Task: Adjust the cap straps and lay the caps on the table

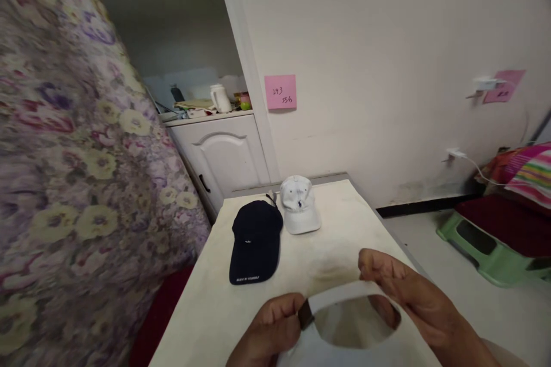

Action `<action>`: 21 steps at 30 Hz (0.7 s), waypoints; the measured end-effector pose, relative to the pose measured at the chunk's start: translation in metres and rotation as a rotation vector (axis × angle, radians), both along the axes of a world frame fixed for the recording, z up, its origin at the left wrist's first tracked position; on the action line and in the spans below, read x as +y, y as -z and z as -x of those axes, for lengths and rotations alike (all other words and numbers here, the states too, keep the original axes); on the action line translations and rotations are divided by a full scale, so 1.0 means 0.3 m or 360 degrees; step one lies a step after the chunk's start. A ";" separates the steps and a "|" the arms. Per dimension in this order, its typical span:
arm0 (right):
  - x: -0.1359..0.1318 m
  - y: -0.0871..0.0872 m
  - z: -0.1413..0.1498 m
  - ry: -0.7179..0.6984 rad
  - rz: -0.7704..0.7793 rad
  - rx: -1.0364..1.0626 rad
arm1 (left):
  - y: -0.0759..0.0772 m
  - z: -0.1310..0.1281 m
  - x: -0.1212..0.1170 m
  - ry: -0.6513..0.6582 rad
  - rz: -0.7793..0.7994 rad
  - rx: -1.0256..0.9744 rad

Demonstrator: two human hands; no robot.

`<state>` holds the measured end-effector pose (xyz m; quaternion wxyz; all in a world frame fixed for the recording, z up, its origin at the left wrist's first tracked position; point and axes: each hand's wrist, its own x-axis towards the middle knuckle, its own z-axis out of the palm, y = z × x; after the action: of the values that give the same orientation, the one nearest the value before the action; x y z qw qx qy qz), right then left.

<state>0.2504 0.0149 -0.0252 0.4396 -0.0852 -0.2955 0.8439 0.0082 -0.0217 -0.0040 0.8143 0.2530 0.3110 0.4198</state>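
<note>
"What's furthest left on the table (206,292)?"

"A navy cap (256,241), brim toward the wearer."

"And the left hand (273,327)?"

"Thumb and fingers clamped at the dark buckle (306,314) of the held white cap (344,356)."

"Beyond that?"

"A smaller white cap (300,206) lies just beside the navy one, farther back. The held cap is between both hands, above the table's near part, its strap (340,296) arching over the opening."

"The right hand (424,304)?"

"Closed on the strap's right end, one digit showing inside the opening."

dim, soft indoor light; edges stretched and blurred
</note>
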 end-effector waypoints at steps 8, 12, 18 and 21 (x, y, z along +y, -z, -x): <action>0.080 0.091 0.033 0.0290 0.0320 -0.0264 | 0.176 -0.080 0.124 -0.0194 0.0054 -0.0289; 0.126 0.113 0.028 0.0410 0.0173 -0.0396 | 0.233 -0.073 0.186 -0.0184 0.0157 -0.0294; 0.121 0.172 0.029 0.0771 -0.0019 -0.0648 | 0.253 -0.069 0.243 -0.0161 0.0339 -0.0285; 0.112 0.253 0.051 0.0506 0.0347 -0.0586 | 0.286 -0.067 0.269 -0.0180 0.0398 -0.0291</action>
<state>0.2351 0.0487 -0.1011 0.4938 -0.3295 -0.2608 0.7613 0.0283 0.0589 -0.0899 0.8394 0.0927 0.2993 0.4442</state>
